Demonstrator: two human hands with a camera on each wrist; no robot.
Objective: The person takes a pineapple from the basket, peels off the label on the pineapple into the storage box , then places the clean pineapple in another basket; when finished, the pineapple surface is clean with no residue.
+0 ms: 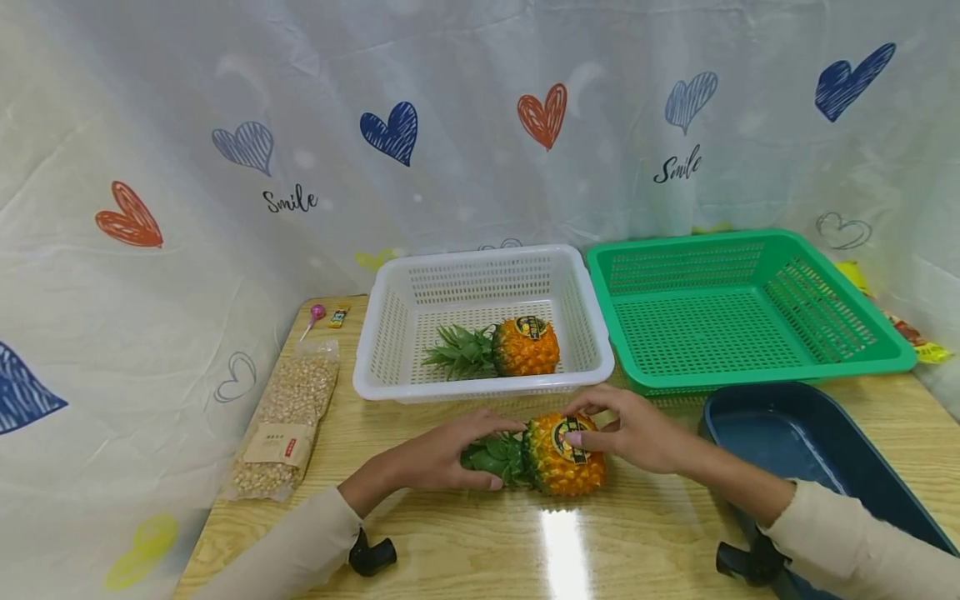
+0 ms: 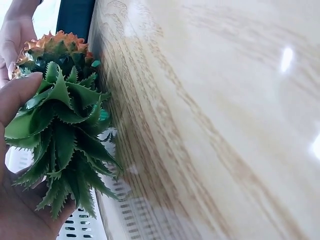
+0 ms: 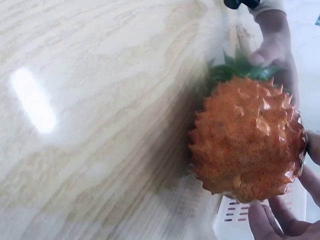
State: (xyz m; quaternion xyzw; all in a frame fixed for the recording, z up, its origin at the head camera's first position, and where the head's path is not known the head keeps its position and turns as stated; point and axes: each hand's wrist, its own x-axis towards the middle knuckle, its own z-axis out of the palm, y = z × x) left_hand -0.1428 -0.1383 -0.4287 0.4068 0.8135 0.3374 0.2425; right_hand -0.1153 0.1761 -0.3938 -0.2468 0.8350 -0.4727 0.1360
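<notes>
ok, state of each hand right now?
Left hand: holding the front pineapple by its leafy crown.
Right hand: holding that pineapple's orange body.

Bright white light fills all three views, and the glossy table (image 1: 450, 542) throws it back at me: one hard bar of glare (image 1: 566, 554) in the head view, two white spots in the left wrist view, a slanting patch in the right. The head picture looks fairly crisp, the cloth (image 1: 465, 50) greyer at the back. From my right wrist, the wood washes out, my left hand (image 3: 277, 55) goes soft, and shadow dulls the wood beside the pineapple (image 3: 247, 140).
</notes>
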